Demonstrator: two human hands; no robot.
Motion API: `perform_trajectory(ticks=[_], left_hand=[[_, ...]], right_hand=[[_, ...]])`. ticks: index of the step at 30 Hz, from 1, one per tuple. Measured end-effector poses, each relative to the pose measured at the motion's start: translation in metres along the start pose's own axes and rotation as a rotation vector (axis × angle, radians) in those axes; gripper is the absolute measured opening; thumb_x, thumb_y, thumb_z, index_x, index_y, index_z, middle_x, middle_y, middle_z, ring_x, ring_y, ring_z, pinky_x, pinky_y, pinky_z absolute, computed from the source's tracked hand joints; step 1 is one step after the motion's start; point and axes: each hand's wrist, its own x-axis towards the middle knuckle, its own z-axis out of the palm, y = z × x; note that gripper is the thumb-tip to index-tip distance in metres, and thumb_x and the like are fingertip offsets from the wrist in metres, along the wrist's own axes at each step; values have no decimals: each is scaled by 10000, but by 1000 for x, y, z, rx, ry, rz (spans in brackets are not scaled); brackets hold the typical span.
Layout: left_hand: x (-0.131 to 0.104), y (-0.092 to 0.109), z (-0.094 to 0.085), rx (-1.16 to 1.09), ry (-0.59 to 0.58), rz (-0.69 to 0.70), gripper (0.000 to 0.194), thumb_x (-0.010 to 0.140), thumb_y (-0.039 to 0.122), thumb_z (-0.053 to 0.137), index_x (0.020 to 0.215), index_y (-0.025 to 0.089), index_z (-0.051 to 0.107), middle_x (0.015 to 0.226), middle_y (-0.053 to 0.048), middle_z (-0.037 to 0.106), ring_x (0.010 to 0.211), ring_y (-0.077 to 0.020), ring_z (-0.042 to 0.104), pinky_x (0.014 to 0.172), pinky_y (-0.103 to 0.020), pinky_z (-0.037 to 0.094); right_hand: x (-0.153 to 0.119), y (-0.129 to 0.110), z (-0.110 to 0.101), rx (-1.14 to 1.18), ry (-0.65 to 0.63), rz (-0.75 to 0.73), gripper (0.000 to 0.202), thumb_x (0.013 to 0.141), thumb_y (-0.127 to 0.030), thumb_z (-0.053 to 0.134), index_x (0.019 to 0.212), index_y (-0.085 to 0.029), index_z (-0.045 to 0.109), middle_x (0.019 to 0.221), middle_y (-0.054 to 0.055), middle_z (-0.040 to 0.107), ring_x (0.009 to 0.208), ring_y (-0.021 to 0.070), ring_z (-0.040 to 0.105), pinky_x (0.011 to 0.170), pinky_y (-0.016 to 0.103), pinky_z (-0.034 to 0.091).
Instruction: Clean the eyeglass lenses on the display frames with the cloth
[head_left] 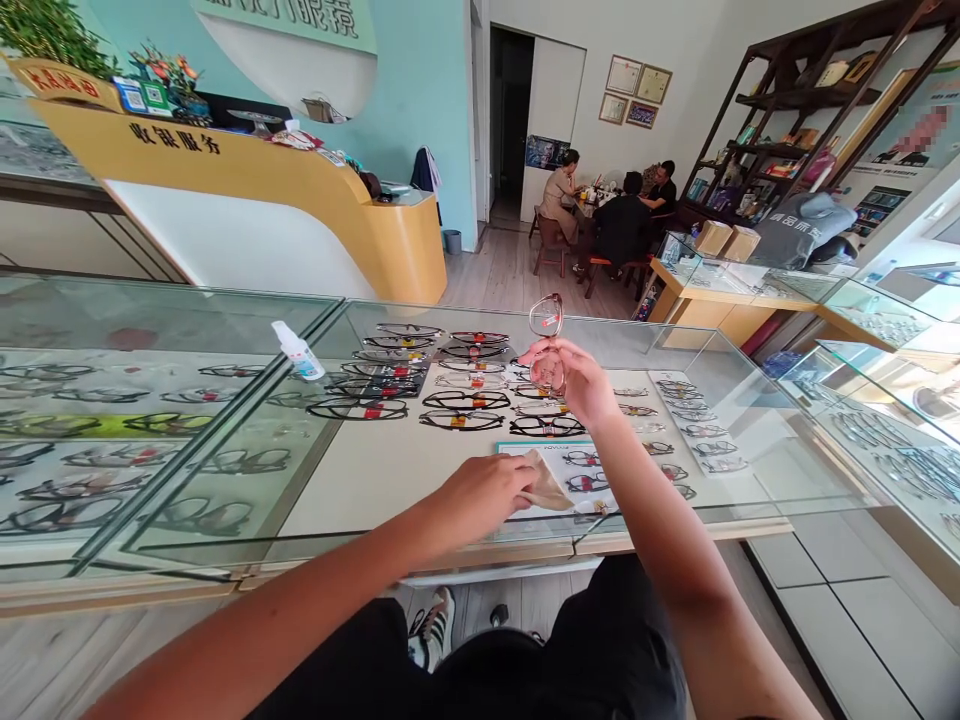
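Raised over the glass display case (352,450), my right hand (574,375) grips a pair of glasses (547,316) with a thin frame and a small red-and-white sticker on the upper lens. The glasses are held upright, one lens above the other. Lower and to the left, my left hand (499,488) has its fingers closed on a beige cloth (549,485) near the front of the case. Rows of glasses (465,400) lie behind and between my hands, several with red tags.
A white spray bottle (298,352) stands on the glass at the left. More glasses (697,430) lie at the right. Beyond are a wooden counter (405,240), people seated at a table, and a person in grey (795,230) bending at another case.
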Motion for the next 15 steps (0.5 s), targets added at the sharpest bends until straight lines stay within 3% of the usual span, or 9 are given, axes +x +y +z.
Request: perform_trajectory(ticks=[5,10,15], left_hand=[[4,-32,-24,-713,158,-211,258,942,473,693,939,215,707,921,-28,727,870,-232,666,763,-310,461],[24,-48,-50,-1494,390,-363,372,755,419,836,1026,191,721,902,-33,745,813,-222,700,705,-298,523],[48,-57,-74,-1547,520,-333,461,701,385,978,1055,199,748,921,-61,801,765,-235,750,657,-302,545]], right_hand=[[0,-6,-2,18,47,-46,319,939,-491,694,1068,-231,828,1070,76,865,786,203,674,729,343,538],[-1,-12,-3,8,110,-57,310,944,-489,682,1048,-235,827,1057,79,861,778,210,665,720,347,531],[-2,-9,-3,25,71,-28,315,960,-491,686,1059,-228,830,1069,81,854,805,209,668,784,350,542]])
